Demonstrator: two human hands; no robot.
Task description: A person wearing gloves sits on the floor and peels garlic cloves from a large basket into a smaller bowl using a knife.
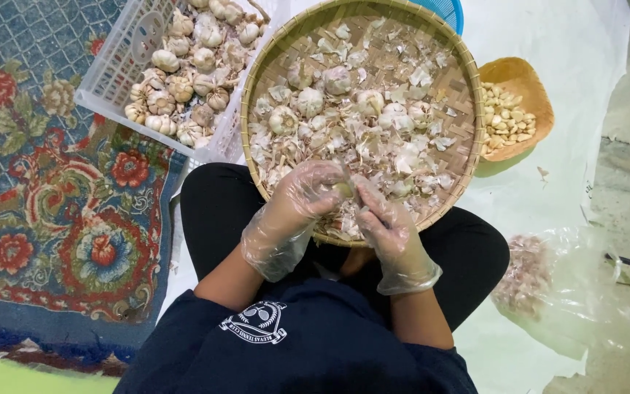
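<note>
Floor with flowered rug [60, 190]: over the woven tray [257, 66], left hand [308, 193] and right hand [384, 222] pinch a garlic clove [343, 190]. Light, firm, papery-skinned; best gripped at its ends.

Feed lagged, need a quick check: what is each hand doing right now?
Left hand: closed on a garlic piece over the woven tray.
Right hand: fingers pinched at the same piece.

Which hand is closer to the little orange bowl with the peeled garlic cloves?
The right hand. It sits at the near rim of the woven tray, on the side toward the orange bowl. The left hand is beside it, farther from the bowl, holding a garlic clove.
</note>
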